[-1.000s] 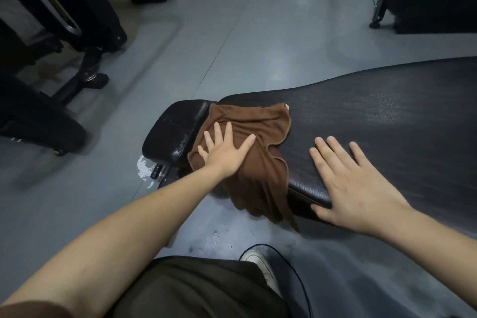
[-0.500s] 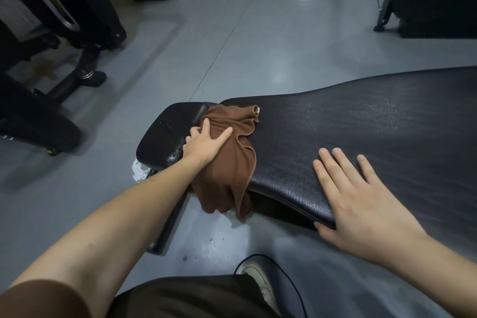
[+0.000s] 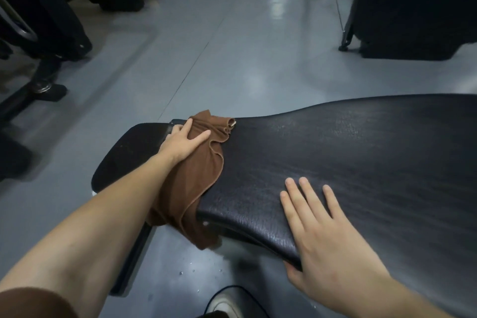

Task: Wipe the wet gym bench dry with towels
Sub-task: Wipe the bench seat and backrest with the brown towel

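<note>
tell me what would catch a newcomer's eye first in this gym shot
The crumpled brown cloth towel stands out, draped over the near edge of the long black textured-vinyl gym bench, at the gap beside its small seat pad. The left hand presses on it with straight fingers, while the right hand lies flat on the bench's near edge. Water droplets speckle the grey floor below.

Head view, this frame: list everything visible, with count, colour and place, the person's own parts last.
Bench pad: one, black, right and centre.
Seat pad: one, black, left of the bench pad.
Towel: one, brown, draped over the gap between the pads.
Floor: grey, glossy, droplets below the bench.
Gym equipment: black, far left and top right.
Shoe: one, pale, bottom edge.
Left hand: presses the towel.
Right hand: flat on the bench pad's near edge.
</note>
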A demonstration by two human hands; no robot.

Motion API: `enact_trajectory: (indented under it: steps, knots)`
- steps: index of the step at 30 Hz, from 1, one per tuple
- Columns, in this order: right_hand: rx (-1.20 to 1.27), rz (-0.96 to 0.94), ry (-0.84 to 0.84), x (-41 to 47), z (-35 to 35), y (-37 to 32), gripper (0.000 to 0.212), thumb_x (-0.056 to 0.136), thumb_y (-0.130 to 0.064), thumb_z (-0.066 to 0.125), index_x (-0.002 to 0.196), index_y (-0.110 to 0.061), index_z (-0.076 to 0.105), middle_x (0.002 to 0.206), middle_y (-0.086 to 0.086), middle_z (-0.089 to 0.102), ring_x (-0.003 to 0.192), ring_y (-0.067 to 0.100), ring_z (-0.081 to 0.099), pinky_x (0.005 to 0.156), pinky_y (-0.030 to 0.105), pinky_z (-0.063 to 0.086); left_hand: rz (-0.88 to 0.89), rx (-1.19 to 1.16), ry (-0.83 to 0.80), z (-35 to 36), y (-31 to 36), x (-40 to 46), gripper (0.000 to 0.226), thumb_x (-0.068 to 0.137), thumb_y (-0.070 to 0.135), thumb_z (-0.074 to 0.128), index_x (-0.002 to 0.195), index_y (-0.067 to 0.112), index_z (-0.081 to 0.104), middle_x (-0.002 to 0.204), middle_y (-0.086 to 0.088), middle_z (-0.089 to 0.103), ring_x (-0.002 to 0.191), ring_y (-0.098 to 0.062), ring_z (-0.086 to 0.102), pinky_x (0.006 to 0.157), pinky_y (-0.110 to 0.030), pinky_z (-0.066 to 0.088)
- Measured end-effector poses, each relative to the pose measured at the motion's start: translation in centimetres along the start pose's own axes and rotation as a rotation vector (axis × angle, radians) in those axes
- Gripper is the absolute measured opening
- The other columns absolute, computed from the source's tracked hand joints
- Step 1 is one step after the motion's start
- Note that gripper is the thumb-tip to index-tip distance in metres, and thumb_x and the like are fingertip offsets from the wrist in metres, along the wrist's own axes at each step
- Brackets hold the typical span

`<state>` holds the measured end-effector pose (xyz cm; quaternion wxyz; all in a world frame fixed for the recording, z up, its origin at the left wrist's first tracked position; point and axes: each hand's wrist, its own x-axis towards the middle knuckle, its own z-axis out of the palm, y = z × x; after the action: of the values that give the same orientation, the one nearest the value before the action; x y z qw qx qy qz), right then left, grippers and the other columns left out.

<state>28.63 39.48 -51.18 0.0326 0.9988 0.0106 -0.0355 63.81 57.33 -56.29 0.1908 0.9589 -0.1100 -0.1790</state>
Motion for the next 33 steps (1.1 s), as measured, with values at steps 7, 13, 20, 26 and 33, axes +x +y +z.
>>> enact_trajectory:
  steps: [7, 13, 20, 26, 33]
  knots:
    - [0.017, -0.007, 0.007, 0.3, 0.8, 0.1, 0.112, 0.066, -0.061, 0.066, 0.148, 0.009, 0.034, 0.158, 0.031, 0.025, 0.148, 0.048, 0.024, 0.111, 0.07, 0.028, 0.099, 0.055, 0.007, 0.2, 2.9, 2.6, 0.099, 0.061, 0.096, 0.022, 0.143, 0.045, 0.044, 0.146, -0.007, 0.043, 0.138, -0.04, 0.039, 0.114, -0.051, 0.032]
    - [0.035, -0.021, -0.002, 0.2, 0.7, 0.0, 0.112, 0.068, -0.06, 0.068, 0.148, 0.01, 0.032, 0.158, 0.033, 0.023, 0.148, 0.05, 0.022, 0.112, 0.07, 0.024, 0.311, 0.223, 0.049, 1.5, 7.4, 1.5, 0.082, 0.083, 0.079, 0.021, 0.143, 0.032, 0.05, 0.147, -0.003, 0.053, 0.135, -0.034, 0.046, 0.111, -0.043, 0.031]
    - [-0.053, -0.024, -0.007, 0.1, -0.5, -0.1, 0.104, 0.087, -0.055, 0.048, 0.154, 0.008, -0.003, 0.16, 0.035, -0.012, 0.149, 0.051, -0.012, 0.115, 0.068, -0.005, 0.575, 0.197, 0.011, 5.1, 17.5, -2.3, 0.048, 0.101, 0.061, 0.035, 0.126, 0.026, 0.058, 0.137, -0.002, 0.063, 0.127, -0.027, 0.055, 0.1, -0.038, 0.037]
    - [0.034, -0.031, 0.005, 0.0, -1.3, 0.0, 0.098, 0.095, -0.054, 0.038, 0.153, 0.007, -0.013, 0.159, 0.033, -0.021, 0.147, 0.049, -0.021, 0.115, 0.067, -0.012, 0.56, 0.205, 0.018, 6.2, 21.1, -3.8, 0.051, 0.102, 0.061, 0.031, 0.125, 0.023, 0.055, 0.134, -0.004, 0.063, 0.126, -0.028, 0.055, 0.104, -0.046, 0.037]
    - [0.036, -0.056, -0.038, 0.2, -1.2, 0.2, 0.087, 0.101, -0.045, 0.031, 0.152, 0.009, -0.014, 0.157, 0.036, -0.022, 0.145, 0.054, -0.021, 0.113, 0.071, -0.012, 0.586, 0.168, -0.039, 7.7, 26.2, -4.0, 0.052, 0.101, 0.063, 0.03, 0.128, 0.024, 0.052, 0.136, -0.002, 0.062, 0.124, -0.028, 0.056, 0.097, -0.041, 0.042]
